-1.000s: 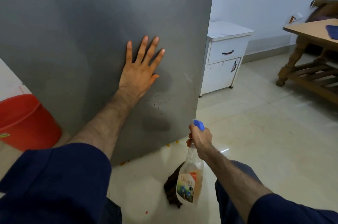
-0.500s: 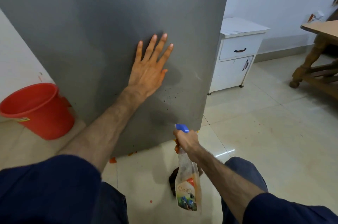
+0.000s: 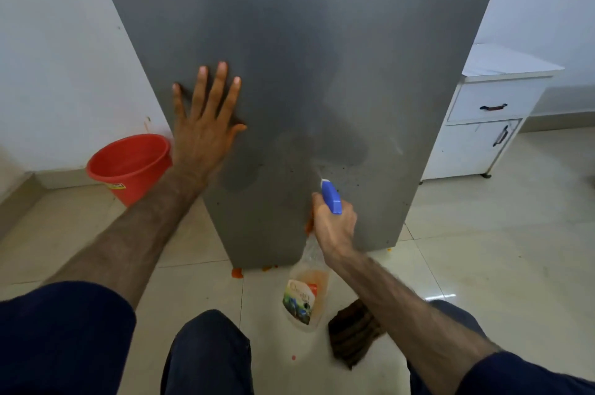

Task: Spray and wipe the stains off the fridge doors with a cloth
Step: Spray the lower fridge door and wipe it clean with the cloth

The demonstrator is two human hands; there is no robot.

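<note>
Left hand (image 3: pixel 203 133) flat on grey fridge door (image 3: pixel 306 72), right hand (image 3: pixel 335 227) gripping spray bottle (image 3: pixel 306 294).

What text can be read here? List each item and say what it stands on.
Spray bottle label: a word that starts "Clea", the rest blurred; the smaller print below it is unreadable.
Red bucket: a yellow sticker low on its side, too small to read.
Fridge door and white cabinet: no text visible.
</note>
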